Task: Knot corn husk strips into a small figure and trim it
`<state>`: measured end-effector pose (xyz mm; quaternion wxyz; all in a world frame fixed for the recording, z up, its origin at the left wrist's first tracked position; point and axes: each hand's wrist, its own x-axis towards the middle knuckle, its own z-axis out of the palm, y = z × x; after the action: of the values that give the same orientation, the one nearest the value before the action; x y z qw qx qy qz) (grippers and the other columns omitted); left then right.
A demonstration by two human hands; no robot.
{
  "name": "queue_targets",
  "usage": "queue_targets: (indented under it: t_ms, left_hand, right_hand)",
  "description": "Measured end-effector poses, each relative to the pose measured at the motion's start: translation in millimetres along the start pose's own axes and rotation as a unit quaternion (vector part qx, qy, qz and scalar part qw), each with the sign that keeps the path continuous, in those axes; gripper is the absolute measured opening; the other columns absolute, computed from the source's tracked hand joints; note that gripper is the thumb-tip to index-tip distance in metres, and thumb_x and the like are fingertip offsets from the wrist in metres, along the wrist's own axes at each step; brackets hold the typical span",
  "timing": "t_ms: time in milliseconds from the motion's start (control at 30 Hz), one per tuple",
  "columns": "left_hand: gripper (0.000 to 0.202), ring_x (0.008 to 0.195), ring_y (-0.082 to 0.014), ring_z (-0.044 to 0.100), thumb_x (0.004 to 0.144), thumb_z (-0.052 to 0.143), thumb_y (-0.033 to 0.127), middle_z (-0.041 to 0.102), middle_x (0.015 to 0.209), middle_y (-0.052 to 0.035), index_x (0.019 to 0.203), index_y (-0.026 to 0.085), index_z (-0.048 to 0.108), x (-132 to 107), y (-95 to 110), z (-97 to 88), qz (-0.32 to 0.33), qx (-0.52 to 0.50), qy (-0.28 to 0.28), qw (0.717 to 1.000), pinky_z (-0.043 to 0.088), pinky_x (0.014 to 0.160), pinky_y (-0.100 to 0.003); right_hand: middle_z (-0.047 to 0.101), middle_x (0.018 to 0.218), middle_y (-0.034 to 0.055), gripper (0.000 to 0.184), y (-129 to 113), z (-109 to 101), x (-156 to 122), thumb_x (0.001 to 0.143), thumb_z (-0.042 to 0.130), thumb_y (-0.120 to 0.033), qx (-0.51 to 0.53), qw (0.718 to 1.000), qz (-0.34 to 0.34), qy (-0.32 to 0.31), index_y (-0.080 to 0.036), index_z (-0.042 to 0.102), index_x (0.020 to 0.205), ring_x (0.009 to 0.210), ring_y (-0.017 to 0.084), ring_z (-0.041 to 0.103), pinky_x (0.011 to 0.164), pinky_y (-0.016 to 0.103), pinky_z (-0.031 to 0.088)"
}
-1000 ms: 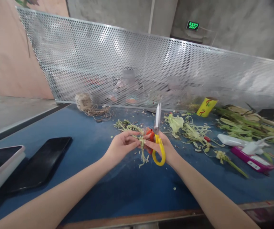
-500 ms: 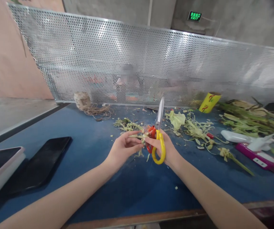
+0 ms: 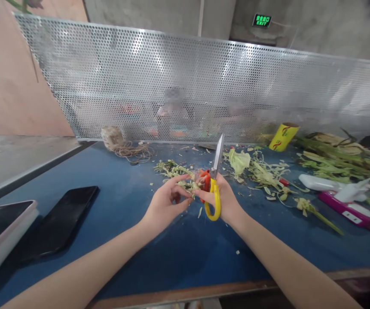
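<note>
My right hand (image 3: 226, 198) is wrapped around a pair of scissors (image 3: 216, 165) with one yellow and one red handle. The blades lie together and point up and away. My left hand (image 3: 163, 204) is close beside it, fingers curled and thumb drawn towards them. A small pale green plant sprig (image 3: 191, 185) shows at the fingertips between my two hands, apparently gripped by the left. Just beyond lies a little heap of cut green trimmings (image 3: 169, 167) on the blue tabletop (image 3: 159, 262).
Left are two phones (image 3: 60, 223), with a twine roll (image 3: 112, 136) behind. At right lie leaf scraps (image 3: 264, 176), a yellow roll (image 3: 284, 137), a magenta power strip (image 3: 349, 211) and long stems (image 3: 326, 159). A perforated metal screen (image 3: 107, 64) borders the back; blurred people are behind it.
My left fingers have spread slightly, and the sprig between my hands shows more. The scissors have tipped a little to the right at their points.
</note>
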<state>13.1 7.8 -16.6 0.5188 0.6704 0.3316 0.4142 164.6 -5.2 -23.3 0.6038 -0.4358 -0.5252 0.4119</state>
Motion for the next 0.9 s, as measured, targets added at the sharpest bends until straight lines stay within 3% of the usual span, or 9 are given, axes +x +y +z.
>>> queue_targets:
  t_ms: [233,400,567,667,900]
  left_hand:
    - [0.063,0.055,-0.0105,0.049,0.063,0.066,0.021,0.062,0.070,0.0006,0.120,0.014,0.041,-2.8,0.9,5.5,-0.010,-0.001,0.018,1.000,0.040,0.055,-0.024]
    - [0.068,0.060,-0.0133,0.055,0.063,0.068,0.024,0.062,0.064,0.0017,0.124,0.015,0.038,-2.9,-2.7,4.8,-0.012,-0.021,0.038,0.999,0.042,0.060,-0.025]
    - [0.082,0.064,-0.0127,0.057,0.064,0.067,0.018,0.062,0.064,0.0037,0.132,0.019,0.022,-4.3,-2.4,4.9,0.017,-0.069,0.029,0.997,0.045,0.066,-0.025]
    - [0.082,0.063,-0.0114,0.057,0.064,0.067,0.014,0.061,0.063,0.0047,0.132,0.019,0.021,-4.7,-0.8,5.8,0.034,-0.085,0.025,0.995,0.046,0.067,-0.024]
    - [0.077,0.060,-0.0112,0.056,0.058,0.072,0.016,0.060,0.060,0.0051,0.125,0.014,0.032,-1.7,1.3,4.4,-0.013,-0.126,0.056,0.990,0.046,0.063,-0.025]
  right_hand:
    - [0.055,0.070,-0.0042,0.038,-0.8,-1.9,-1.0,0.053,0.072,-0.020,-0.021,1.000,-0.005,-0.005,-0.023,0.042,0.076,0.064,0.013,0.057,0.066,0.031,0.050]
    - [0.052,0.064,-0.0052,0.039,-1.4,-1.5,-1.3,0.051,0.073,-0.025,-0.027,0.999,0.017,-0.012,-0.023,0.043,0.076,0.054,0.012,0.054,0.055,0.029,0.049]
    - [0.050,0.059,-0.0072,0.040,-1.4,-0.6,-1.6,0.050,0.074,-0.027,-0.012,0.999,0.032,-0.014,-0.023,0.044,0.077,0.045,0.009,0.049,0.044,0.025,0.045]
    - [0.050,0.058,-0.0075,0.037,1.9,-1.8,-1.1,0.052,0.074,-0.025,-0.001,0.999,0.042,-0.019,-0.022,0.046,0.077,0.041,0.008,0.047,0.041,0.024,0.044]
    - [0.059,0.076,-0.0016,0.032,4.5,-6.8,1.3,0.059,0.070,-0.028,0.031,0.998,0.042,-0.028,-0.020,0.047,0.080,0.058,0.011,0.058,0.055,0.028,0.051]
